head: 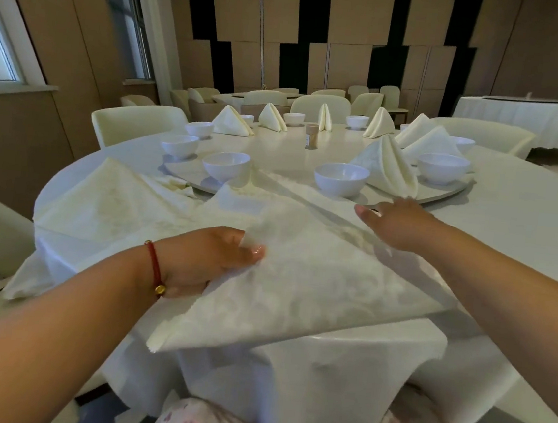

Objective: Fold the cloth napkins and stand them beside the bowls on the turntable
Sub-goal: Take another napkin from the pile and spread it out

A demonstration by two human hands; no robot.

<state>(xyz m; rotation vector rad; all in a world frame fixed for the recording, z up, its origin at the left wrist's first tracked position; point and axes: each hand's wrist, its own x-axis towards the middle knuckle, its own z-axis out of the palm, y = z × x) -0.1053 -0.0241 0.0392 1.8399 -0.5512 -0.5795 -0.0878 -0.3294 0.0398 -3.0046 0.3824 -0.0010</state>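
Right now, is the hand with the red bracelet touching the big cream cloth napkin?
Touching. The head view shows the left hand pinching a raised fold of the big cream cloth napkin between thumb and fingers.

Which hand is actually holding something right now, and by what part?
The left hand pinches the flat cream cloth napkin at a raised fold near its left edge; the right hand lies open on it.

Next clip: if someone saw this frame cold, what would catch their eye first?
Probably the large cream napkin spread over the near table edge, with the left hand pinching a fold and the right hand reaching flat across it. Beyond lies the turntable, ringed with white bowls, where folded napkins already stand along the far and right sides.
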